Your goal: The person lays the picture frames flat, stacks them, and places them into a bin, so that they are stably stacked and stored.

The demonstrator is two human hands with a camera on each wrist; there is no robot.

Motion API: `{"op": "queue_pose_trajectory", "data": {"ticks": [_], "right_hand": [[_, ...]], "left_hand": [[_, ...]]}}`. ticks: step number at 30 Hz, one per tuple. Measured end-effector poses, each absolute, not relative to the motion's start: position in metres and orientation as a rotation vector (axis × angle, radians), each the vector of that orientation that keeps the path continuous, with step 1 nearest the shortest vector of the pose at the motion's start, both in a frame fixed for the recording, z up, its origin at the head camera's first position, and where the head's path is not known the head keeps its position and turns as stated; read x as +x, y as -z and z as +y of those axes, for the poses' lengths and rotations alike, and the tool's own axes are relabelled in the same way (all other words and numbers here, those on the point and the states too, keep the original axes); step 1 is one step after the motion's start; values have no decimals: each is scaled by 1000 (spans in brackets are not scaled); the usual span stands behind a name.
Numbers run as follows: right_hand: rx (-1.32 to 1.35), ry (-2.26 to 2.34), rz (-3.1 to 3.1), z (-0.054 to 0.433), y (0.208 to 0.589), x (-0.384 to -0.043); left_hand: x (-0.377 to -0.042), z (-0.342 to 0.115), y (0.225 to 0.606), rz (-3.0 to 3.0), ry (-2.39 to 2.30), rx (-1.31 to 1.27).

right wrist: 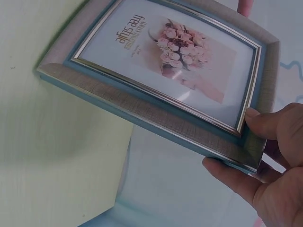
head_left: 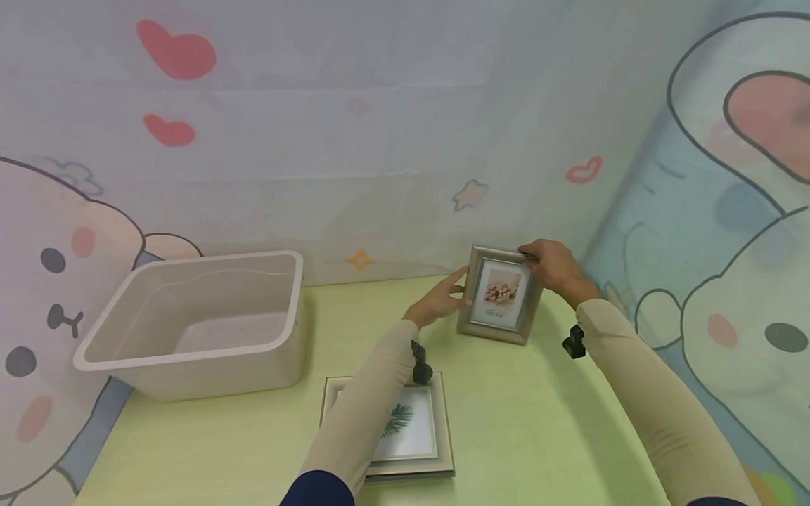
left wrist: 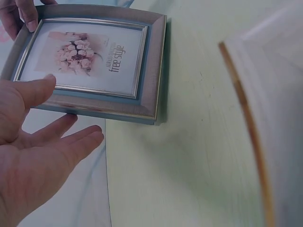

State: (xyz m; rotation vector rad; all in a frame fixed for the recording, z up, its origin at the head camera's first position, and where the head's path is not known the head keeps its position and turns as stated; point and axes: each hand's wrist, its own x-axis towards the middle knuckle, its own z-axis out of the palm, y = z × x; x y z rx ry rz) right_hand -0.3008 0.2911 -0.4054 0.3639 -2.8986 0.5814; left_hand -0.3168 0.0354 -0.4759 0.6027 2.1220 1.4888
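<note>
A picture frame (head_left: 462,309) with a silvery-brown border and a print of pink flowers stands tilted on the table, near the back wall. At its upper right corner my right hand (head_left: 557,270) grips it, thumb on the front and fingers round the edge, as the right wrist view shows. My left hand (head_left: 436,301) is at the frame's left side. Its thumb (left wrist: 40,91) reaches over the front border, while the other fingers stretch out loosely beside the edge. Nearer to me, a second picture frame (head_left: 445,436) with a green leaf print lies flat, partly hidden by the left forearm.
A beige plastic bin (head_left: 291,358) stands at the left of the light green table (head_left: 500,422). Behind and to the right hangs a cartoon-printed cloth (head_left: 380,140), close to the standing frame and right hand.
</note>
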Motion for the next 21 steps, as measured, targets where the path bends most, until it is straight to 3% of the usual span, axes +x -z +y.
{"op": "queue_pose_trajectory", "data": {"ticks": [21], "right_hand": [[337, -818, -2785, 290, 400, -274]], "left_hand": [[-312, 21, 462, 2437, -1440, 687]]}}
